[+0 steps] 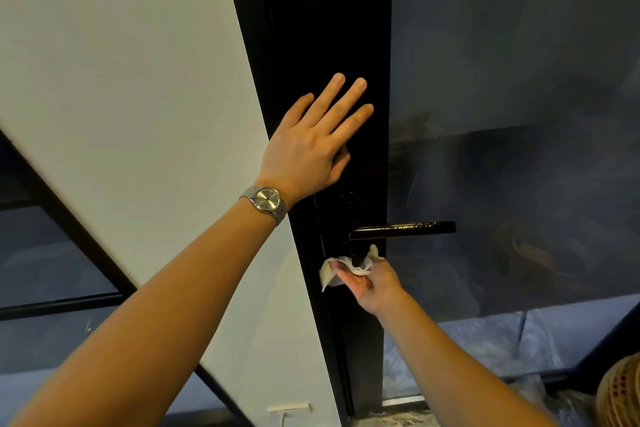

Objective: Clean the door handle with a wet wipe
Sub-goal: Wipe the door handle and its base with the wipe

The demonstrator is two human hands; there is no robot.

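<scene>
A black lever door handle (403, 229) juts to the right from the black door frame (329, 28), its top glinting. Just below the handle's base, my right hand (372, 282) is shut on a crumpled white wet wipe (341, 269), pressing it against the black plate under the lever. My left hand (313, 140), with a silver watch on its wrist, lies flat and open against the frame above the handle, fingers spread and pointing up.
A white wall (121, 80) runs along the left of the frame. A dark glass door panel (519, 114) fills the right. A woven basket (620, 392) sits at the bottom right corner, near plastic sheeting on the floor.
</scene>
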